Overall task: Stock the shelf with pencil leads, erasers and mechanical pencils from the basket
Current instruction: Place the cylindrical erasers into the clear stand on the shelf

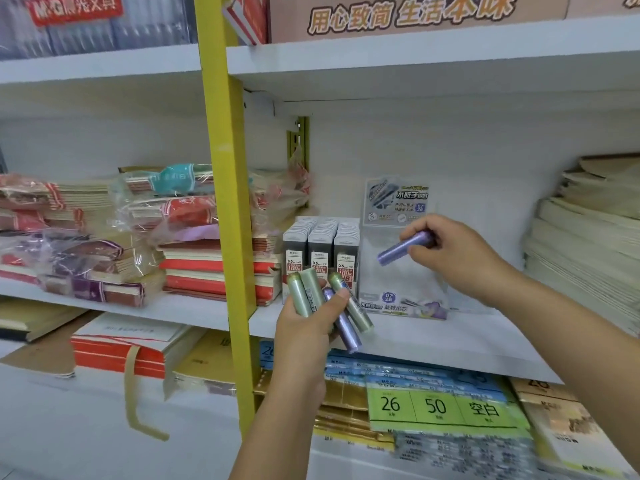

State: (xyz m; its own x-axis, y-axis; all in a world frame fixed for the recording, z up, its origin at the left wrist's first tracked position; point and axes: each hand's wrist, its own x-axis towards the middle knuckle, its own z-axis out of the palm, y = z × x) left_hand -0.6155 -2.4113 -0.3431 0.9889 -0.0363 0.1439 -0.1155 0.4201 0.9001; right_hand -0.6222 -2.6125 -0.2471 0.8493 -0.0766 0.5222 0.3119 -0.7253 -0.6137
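Note:
My left hand [304, 327] grips a bunch of pencil lead tubes [313, 294], several pale green and one purple, in front of the white shelf [433, 336]. My right hand [457, 252] pinches a single purple lead tube [403, 249] above a clear plastic display box [398, 271] that stands on the shelf. The tube points down and left toward the box's open top. Left of the box stand three rows of small black and grey lead cases [320, 244]. The basket is out of view.
A yellow upright post [227, 202] divides the shelving. Stacks of wrapped red notebooks [194, 251] lie to its left. Cream paper pads [588, 237] are piled at the right. Below the shelf lie blue and green label sheets [436, 407].

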